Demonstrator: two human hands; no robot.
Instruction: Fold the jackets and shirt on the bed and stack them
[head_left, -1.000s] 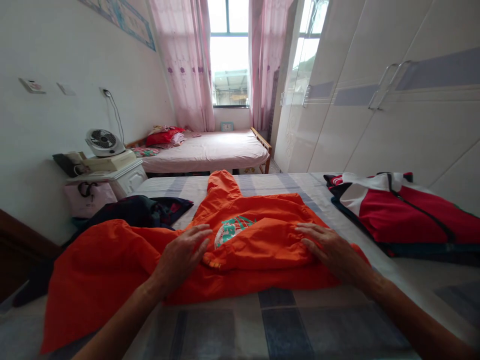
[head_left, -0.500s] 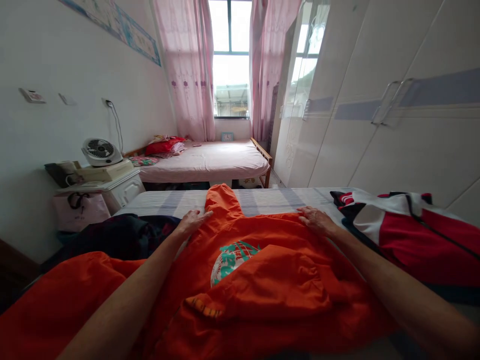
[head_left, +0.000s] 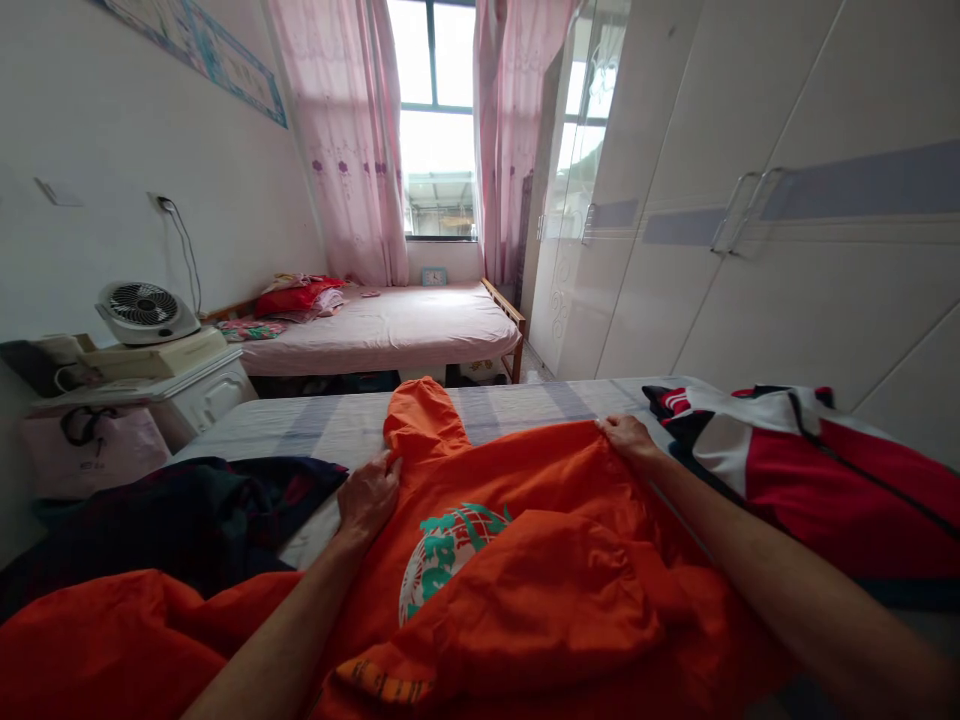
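An orange jacket (head_left: pixel 480 460) with a green and white round print is spread over the striped bed in front of me. One sleeve is folded across its front, partly covering the print, and a narrow end of cloth points away from me at the top. My left hand (head_left: pixel 370 495) is closed on the jacket's left edge, just below that end. At the far right corner, my right hand (head_left: pixel 628 438) pinches the fabric, which rises slightly there. More orange cloth (head_left: pixel 142 625) spreads out beneath my left forearm.
Dark plaid clothing (head_left: pixel 202 510) lies to the left, and a red and white garment (head_left: pixel 795 465) to the right. A fan (head_left: pixel 144 308) stands on a white cabinet (head_left: pixel 210 395). Beyond the striped bed (head_left: pixel 517 405) is a pink-sheeted bed (head_left: pixel 390 325); a wardrobe (head_left: pixel 675 290) lines the right.
My left hand has drawn back toward me along the jacket's edge and closed on it. My right hand has gripped and slightly lifted the far right corner. The view has turned a little right.
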